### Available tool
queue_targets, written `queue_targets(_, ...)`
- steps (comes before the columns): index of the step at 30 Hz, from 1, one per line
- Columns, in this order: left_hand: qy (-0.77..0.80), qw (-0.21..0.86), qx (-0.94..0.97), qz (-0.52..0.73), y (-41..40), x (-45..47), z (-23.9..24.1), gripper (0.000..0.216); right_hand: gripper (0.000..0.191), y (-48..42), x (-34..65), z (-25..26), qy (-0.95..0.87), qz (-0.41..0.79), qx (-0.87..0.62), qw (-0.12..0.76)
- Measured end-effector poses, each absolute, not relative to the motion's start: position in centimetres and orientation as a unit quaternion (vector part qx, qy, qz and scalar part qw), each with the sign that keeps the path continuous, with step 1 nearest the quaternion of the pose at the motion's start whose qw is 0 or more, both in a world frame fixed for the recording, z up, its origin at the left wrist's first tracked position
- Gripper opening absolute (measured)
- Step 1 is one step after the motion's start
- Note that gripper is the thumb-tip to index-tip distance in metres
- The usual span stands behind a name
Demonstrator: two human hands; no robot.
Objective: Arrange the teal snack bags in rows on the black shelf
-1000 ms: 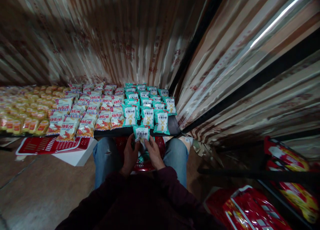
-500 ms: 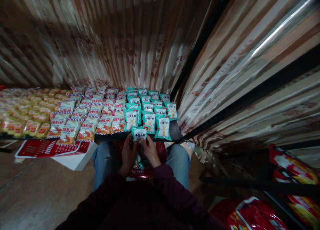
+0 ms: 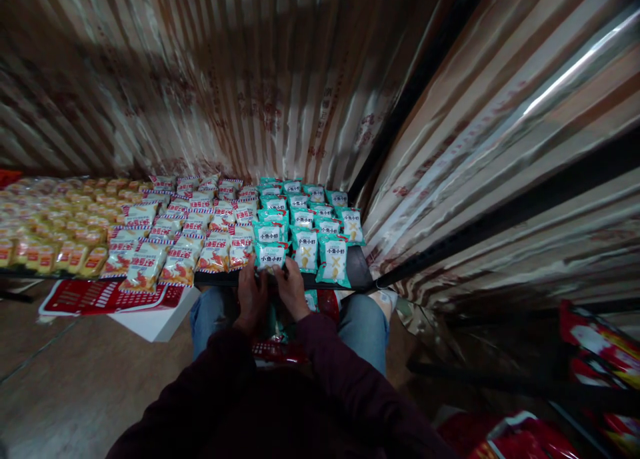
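Observation:
A teal-and-white snack bag (image 3: 271, 257) is pinched between my two hands at the shelf's front edge, at the near end of the leftmost teal column. My left hand (image 3: 251, 296) grips its lower left side, and my right hand (image 3: 292, 288) grips its lower right, thumbs near the bottom edge. Several matching teal bags (image 3: 305, 248) lie in overlapping rows behind it and to its right. Left of these lie rows of white-and-orange snack bags (image 3: 180, 258). Below my hands, between my knees, a red basket (image 3: 280, 352) holds more teal bags, partly hidden by my arms.
Yellow packaged snacks (image 3: 75, 256) fill the shelf's left part. A dark metal post (image 3: 420, 79) and bars stand at the right, before striped sheeting (image 3: 280, 66). A white box (image 3: 155, 319) with a red basket lies under the shelf. Red bags (image 3: 525, 439) sit lower right.
Both hands have moved the held teal bag forward onto the shelf's front edge, against the bag behind it. The whole view has shifted slightly.

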State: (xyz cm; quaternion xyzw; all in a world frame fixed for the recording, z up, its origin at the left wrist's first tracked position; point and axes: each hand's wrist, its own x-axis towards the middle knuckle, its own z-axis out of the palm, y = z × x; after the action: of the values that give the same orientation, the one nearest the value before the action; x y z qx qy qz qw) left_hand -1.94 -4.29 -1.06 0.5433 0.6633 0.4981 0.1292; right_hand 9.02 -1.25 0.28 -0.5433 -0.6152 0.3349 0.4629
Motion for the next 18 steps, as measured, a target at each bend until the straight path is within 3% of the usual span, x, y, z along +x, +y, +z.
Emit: queue_targets(18, 0.621, 0.086, 0.592, 0.508, -3.8, -1.8, -3.2, 0.053, 0.067, -1.0, 8.3, -0.5, -0.595, 0.328, -0.572, 0.460)
